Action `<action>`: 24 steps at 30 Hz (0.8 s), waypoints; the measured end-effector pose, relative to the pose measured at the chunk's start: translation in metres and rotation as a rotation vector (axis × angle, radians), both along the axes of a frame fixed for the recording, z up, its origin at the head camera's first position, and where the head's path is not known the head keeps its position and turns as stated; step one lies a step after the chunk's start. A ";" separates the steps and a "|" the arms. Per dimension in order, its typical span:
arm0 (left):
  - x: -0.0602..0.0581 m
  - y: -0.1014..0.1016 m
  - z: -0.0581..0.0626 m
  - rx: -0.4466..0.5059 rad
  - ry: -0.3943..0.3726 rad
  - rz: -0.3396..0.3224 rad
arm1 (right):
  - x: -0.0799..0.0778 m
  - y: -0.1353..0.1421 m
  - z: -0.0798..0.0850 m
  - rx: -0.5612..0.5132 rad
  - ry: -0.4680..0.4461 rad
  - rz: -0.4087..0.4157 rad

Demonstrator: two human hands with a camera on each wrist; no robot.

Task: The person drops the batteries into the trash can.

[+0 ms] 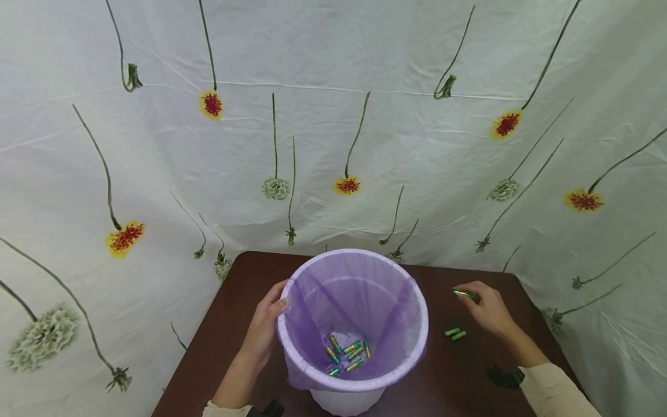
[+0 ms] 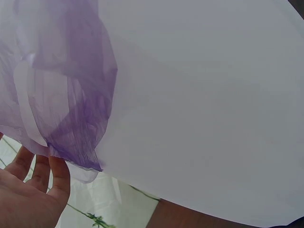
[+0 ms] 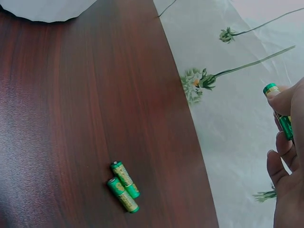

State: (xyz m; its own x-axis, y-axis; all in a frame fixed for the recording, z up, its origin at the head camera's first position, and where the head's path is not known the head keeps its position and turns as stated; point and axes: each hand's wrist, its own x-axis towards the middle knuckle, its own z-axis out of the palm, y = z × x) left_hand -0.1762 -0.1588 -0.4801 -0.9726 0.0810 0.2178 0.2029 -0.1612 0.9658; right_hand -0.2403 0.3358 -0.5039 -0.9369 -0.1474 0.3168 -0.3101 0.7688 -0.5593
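Observation:
A white trash can [image 1: 346, 399] lined with a thin purple bag [image 1: 354, 278] stands on the table. My left hand [image 1: 264, 324] grips its rim at the left, thumb over the edge; in the left wrist view the fingers [image 2: 61, 173] lie under the bag's overhang. Above the table, right of the can, my right hand [image 1: 487, 307] pinches a green and gold battery [image 1: 465, 293], also seen in the right wrist view. Two matching batteries [image 3: 124, 187] lie side by side on the table below that hand. Inside the bag, several more batteries [image 1: 354, 352] are scattered at the bottom.
The dark brown wooden table [image 1: 443, 382] has its far edge close to a pale curtain [image 1: 323, 133] printed with flowers, which also hangs along both sides. Black straps are on both wrists near the light sleeves [image 1: 554, 391].

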 end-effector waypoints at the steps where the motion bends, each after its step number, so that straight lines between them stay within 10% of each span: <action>1: 0.000 0.000 0.000 -0.001 0.000 0.000 | 0.000 0.000 0.001 0.002 0.004 -0.001; 24: 0.000 0.000 -0.001 -0.003 0.029 0.003 | -0.005 -0.019 0.037 0.024 0.169 0.141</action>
